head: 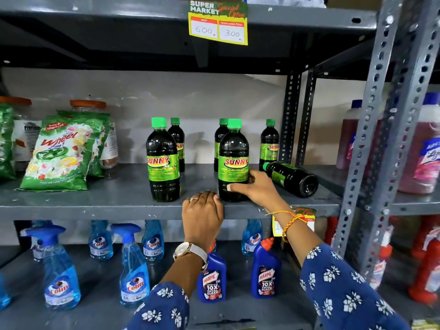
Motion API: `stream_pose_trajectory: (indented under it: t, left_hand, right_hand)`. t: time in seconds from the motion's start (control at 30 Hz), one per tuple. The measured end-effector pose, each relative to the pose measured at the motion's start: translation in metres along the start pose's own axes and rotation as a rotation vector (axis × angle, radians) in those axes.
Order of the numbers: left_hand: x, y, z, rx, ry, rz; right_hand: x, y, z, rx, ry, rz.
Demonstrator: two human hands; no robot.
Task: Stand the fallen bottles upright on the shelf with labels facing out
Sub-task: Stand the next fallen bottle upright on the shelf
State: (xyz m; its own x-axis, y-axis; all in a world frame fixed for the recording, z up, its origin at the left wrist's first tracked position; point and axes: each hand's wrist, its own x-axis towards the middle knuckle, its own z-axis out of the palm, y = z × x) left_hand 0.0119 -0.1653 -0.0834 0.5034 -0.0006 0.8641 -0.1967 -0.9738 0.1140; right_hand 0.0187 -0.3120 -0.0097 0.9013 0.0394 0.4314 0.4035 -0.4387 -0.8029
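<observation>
Fingers [238, 186] of the right hand [256, 188] wrap the lower body of an upright SUNNY bottle [233, 160], thumb across the front under the label, which faces out; wrist bent, forearm rising from lower right, orange thread [291, 221] at the wrist. Just right of that hand, one fallen bottle [291, 178] lies on its side, green cap toward the grasped bottle, base pointing out. Left hand [202, 214] rests curled over the shelf edge [95, 211], fingers together, gripping nothing but the lip; watch [189, 252] on that wrist. Left of both hands a second front bottle [163, 160] stands, label out. Behind, three more bottles [269, 142] stand upright.
</observation>
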Motion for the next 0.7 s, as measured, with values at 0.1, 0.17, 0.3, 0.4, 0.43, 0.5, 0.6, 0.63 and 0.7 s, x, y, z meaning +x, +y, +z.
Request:
stream_pose_trajectory:
  t: [0.1,0.17,0.3,0.4,0.43,0.5,0.6,0.63,0.7]
  left_hand:
    - [0.000,0.001,-0.003,-0.001,-0.015,0.003]
    - [0.000,0.001,-0.003,-0.006,-0.023,-0.004]
    - [0.000,0.001,-0.002,-0.009,-0.027,-0.008]
    - [0.000,0.001,-0.003,0.000,-0.032,0.000]
    - [0.000,0.001,-0.003,0.005,-0.035,-0.002]
    - [-0.001,0.001,-0.004,0.011,-0.050,-0.010]
    - [-0.001,0.001,-0.001,0.010,-0.076,-0.017]
    - [-0.001,0.001,0.001,0.006,-0.071,-0.019]
    - [-0.003,0.001,0.005,-0.045,-0.025,-0.055]
  right_hand:
    - [-0.002,0.000,0.000,-0.009,-0.004,-0.013]
    - [-0.001,0.001,0.000,0.005,-0.002,-0.004]
    - [0.001,0.004,0.002,0.010,0.007,0.021]
    - [0.000,0.005,0.004,0.017,0.020,0.014]
    - [-0.002,0.004,0.004,0.023,0.026,0.011]
    - [-0.003,0.003,0.004,0.033,0.031,0.002]
    - [-0.002,0.002,0.002,0.032,-0.020,0.013]
    - [-0.003,0.001,0.000,0.020,-0.055,0.022]
    - [-0.003,-0.001,-0.009,0.016,-0.077,0.047]
